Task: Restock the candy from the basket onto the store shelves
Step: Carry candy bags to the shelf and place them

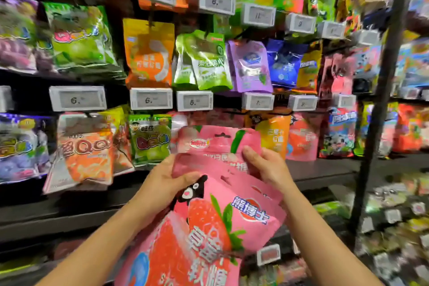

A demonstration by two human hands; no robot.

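Observation:
Several pink strawberry candy bags fan out in front of me, printed with a strawberry and a black bear. My left hand grips the stack from the left, thumb on the front of a bag. My right hand pinches the top edge of the rearmost pink bag, which stands upright against the hanging rows of the store shelves. No basket is in view.
Pegs hold green, orange, purple and blue candy bags above white price tags. A dark upright post stands on the right. Lower shelves at right carry more packets and tags.

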